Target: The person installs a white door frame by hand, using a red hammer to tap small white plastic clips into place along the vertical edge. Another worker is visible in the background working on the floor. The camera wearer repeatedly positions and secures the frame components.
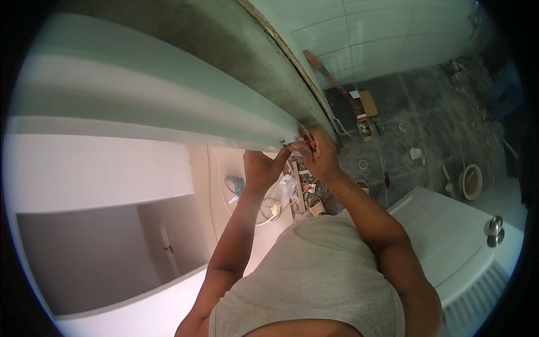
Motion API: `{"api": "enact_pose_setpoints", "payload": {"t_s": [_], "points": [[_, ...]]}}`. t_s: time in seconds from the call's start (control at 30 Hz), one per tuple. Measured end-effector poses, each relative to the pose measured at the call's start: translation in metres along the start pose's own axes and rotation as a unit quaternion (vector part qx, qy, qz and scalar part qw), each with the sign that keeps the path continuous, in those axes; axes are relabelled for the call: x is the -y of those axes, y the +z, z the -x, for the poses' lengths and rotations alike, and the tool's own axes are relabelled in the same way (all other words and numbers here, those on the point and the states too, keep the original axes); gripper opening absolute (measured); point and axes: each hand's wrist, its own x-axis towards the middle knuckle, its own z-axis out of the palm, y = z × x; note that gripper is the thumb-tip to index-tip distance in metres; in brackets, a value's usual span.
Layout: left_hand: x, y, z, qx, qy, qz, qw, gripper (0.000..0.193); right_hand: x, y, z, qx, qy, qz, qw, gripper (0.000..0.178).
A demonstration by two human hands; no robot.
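A long white door frame piece [168,106] runs from the upper left to the middle, beside a bare cement wall edge. My left hand [262,168] is closed at its lower edge, with its thumb reaching toward the end and its other fingers hidden behind the piece. At that same end my right hand [321,157] is closed around a small red object [312,144], mostly covered by the fingers. Both thumbs nearly meet there. What the fingertips touch is too small to make out.
A white door [443,230] with a round metal knob [494,224] stands at the right. On the dusty dark tile floor lie an open cardboard box [368,104], a red-and-grey bar [325,73], a screwdriver [386,177] and a round bucket [470,182]. Cable [264,219] and rubble lie below my hands.
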Motion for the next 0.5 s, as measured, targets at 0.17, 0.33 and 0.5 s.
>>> {"api": "enact_pose_setpoints", "payload": {"t_s": [0.17, 0.33, 0.5], "points": [[-0.001, 0.004, 0.003, -0.025, -0.012, -0.019, 0.999, 0.041, 0.009, 0.009, 0.009, -0.026, 0.049, 0.012, 0.998, 0.02], [0.001, 0.009, 0.004, -0.041, -0.023, -0.017, 0.999, 0.052, 0.013, 0.013, 0.01, -0.05, 0.033, 0.073, 0.995, 0.017], [0.002, 0.007, -0.001, -0.036, 0.019, 0.006, 0.999, 0.07, 0.016, 0.012, 0.011, -0.042, 0.095, 0.072, 0.992, 0.02]]}}
